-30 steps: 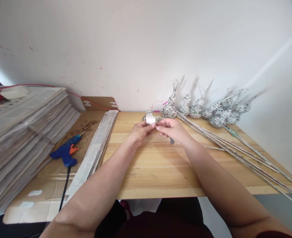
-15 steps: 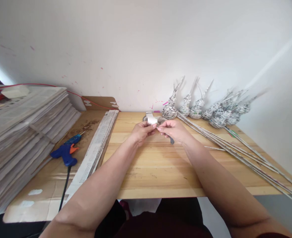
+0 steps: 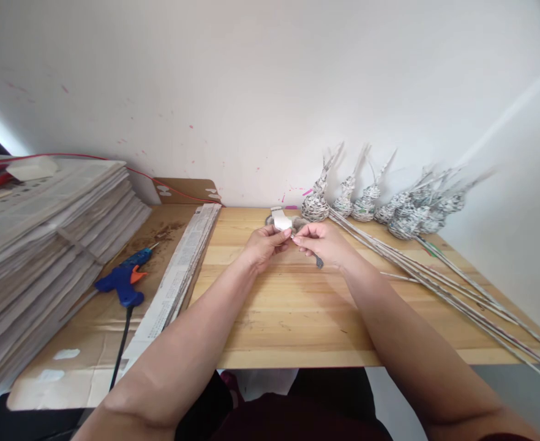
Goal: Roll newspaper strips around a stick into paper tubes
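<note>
At twelve o'clock, your left hand [image 3: 261,247] and right hand [image 3: 324,242] pinch white paper [image 3: 282,220], its near end now narrower, so shaping seems to advance.

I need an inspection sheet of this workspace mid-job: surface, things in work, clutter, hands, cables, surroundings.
Surface: wooden tabletop with small dark marks; cardboard at left with brown marks.
Job's things: white piece at the hands; grey-brown item behind, partly hidden, unclear.
Clutter: glue gun on the cardboard, newspaper stack and paper strips at left; paper rods and woven paper pieces at right.
Hands: left hand closed on the white piece's near end; right hand beside it, its grip too small to tell.
Cables: black cord from the glue gun toward the front edge; red cord at back left.
Surroundings: white wall behind with pink-red marks; other people: nothing seen.
</note>
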Available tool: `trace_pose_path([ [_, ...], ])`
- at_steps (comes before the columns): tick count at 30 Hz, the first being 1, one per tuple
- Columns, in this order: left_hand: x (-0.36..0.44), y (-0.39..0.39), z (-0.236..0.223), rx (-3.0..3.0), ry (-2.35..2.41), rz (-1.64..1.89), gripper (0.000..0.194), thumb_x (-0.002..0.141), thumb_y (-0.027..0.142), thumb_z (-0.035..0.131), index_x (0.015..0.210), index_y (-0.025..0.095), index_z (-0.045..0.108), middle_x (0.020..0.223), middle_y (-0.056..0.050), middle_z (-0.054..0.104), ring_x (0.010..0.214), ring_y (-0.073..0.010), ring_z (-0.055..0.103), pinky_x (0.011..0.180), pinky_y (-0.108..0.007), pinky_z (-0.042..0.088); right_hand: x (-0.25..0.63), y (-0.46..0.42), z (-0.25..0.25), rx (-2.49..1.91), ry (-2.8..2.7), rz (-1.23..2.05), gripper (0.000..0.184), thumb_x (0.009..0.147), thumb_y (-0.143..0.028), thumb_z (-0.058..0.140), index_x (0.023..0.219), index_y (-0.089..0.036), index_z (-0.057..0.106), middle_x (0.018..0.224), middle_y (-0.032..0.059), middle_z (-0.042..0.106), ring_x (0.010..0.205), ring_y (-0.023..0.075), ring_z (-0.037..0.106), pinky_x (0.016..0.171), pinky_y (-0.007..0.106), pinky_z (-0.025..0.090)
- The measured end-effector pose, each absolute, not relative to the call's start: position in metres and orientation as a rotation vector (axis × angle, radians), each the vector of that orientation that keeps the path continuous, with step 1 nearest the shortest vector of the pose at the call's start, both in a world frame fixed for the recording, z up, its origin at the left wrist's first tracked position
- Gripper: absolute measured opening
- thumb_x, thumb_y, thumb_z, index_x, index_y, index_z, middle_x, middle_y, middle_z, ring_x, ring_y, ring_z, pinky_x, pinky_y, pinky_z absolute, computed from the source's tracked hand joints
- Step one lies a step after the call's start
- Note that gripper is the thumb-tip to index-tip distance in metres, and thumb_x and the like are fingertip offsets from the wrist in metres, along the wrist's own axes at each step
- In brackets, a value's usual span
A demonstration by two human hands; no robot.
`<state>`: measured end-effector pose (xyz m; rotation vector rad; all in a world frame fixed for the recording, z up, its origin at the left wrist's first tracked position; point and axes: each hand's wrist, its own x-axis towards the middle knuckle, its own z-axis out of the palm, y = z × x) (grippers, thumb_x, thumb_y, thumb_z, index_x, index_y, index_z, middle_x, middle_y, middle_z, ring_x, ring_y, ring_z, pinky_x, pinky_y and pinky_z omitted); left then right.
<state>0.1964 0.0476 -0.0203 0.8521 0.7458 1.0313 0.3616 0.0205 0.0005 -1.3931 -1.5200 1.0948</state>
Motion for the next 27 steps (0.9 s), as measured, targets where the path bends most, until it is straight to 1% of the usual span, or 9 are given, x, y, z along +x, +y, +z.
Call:
trace_pose_path([
  [3,0.196,0.046,-0.019,0.851,0.757,1.029,0.04,0.048,0.031,0.089,0.079,0.013,0.07,0.074,-0.002,0.066,0.065,-0.0081,0.057,0.064,-0.022,0.045,0.358,0.018,0.003,-1.4,-1.554,1.078,0.022,0.073,-0.037,0.071,0.08,-0.017,0.063,0.063,0.0011,0.062,0.055,0.0103,0.056,0.049,0.021,0.045],
  [7,0.196,0.045,-0.018,0.867,0.777,1.01,0.042,0.049,0.032,0.089,0.08,0.012,0.068,0.075,-0.002,0.065,0.064,-0.0081,0.058,0.064,-0.021,0.046,0.356,0.017,0.004,-1.405,-1.577,0.996,0.021,0.075,-0.036,0.069,0.079,-0.017,0.064,0.061,0.0009,0.061,0.054,0.011,0.056,0.05,0.022,0.045],
  [10,0.194,0.049,-0.018,0.967,0.765,1.071,0.047,0.053,0.032,0.087,0.088,0.013,0.063,0.078,-0.003,0.067,0.069,-0.0114,0.061,0.068,-0.026,0.049,0.357,0.018,0.003,-1.417,-1.595,0.915,0.021,0.075,-0.037,0.067,0.078,-0.017,0.063,0.061,0.0009,0.061,0.054,0.0117,0.055,0.049,0.023,0.043],
  [13,0.189,0.056,-0.017,1.155,0.77,1.19,0.05,0.056,0.028,0.085,0.095,0.016,0.056,0.079,-0.002,0.068,0.072,-0.014,0.063,0.069,-0.028,0.049,0.359,0.019,0.002,-1.441,-1.639,0.801,0.021,0.076,-0.039,0.066,0.076,-0.018,0.064,0.059,-0.0001,0.06,0.051,0.0108,0.05,0.048,0.023,0.04],
  [15,0.185,0.06,-0.016,1.344,0.799,1.262,0.041,0.058,0.023,0.082,0.089,0.017,0.055,0.074,0.0,0.066,0.069,-0.0118,0.061,0.067,-0.025,0.047,0.36,0.019,0.002,-1.453,-1.678,0.749,0.021,0.077,-0.039,0.066,0.076,-0.018,0.065,0.059,-0.0002,0.06,0.05,0.0108,0.049,0.048,0.024,0.038],
  [17,0.181,0.063,-0.015,1.558,0.838,1.28,0.026,0.063,0.02,0.078,0.079,0.016,0.059,0.07,0.002,0.064,0.066,-0.0099,0.058,0.064,-0.022,0.044,0.36,0.019,0.003,-1.456,-1.707,0.725,0.021,0.077,-0.04,0.066,0.076,-0.018,0.065,0.061,0.0001,0.06,0.051,0.0112,0.049,0.049,0.025,0.038],
  [20,0.178,0.063,-0.014,1.743,0.881,1.25,0.01,0.069,0.02,0.072,0.072,0.016,0.064,0.071,0.0,0.066,0.067,-0.0104,0.058,0.065,-0.022,0.043,0.359,0.018,0.005,-1.453,-1.723,0.702,0.022,0.077,-0.04,0.065,0.077,-0.019,0.065,0.061,0.0001,0.06,0.052,0.0116,0.05,0.051,0.026,0.038],
  [22,0.177,0.063,-0.014,1.773,0.894,1.24,0.008,0.07,0.021,0.071,0.073,0.016,0.066,0.073,0.0,0.067,0.068,-0.0112,0.059,0.066,-0.023,0.044,0.359,0.018,0.006,-1.445,-1.729,0.691,0.022,0.077,-0.041,0.065,0.077,-0.018,0.066,0.061,0.0001,0.06,0.053,0.0117,0.049,0.052,0.026,0.038],
  [27,0.174,0.064,-0.013,1.832,0.926,1.232,0.008,0.07,0.022,0.072,0.073,0.016,0.067,0.071,0.0,0.067,0.066,-0.0114,0.058,0.064,-0.023,0.043,0.359,0.017,0.006,-1.427,-1.733,0.692,0.022,0.077,-0.04,0.065,0.077,-0.019,0.066,0.06,-0.0001,0.059,0.053,0.0117,0.049,0.052,0.026,0.038],
])
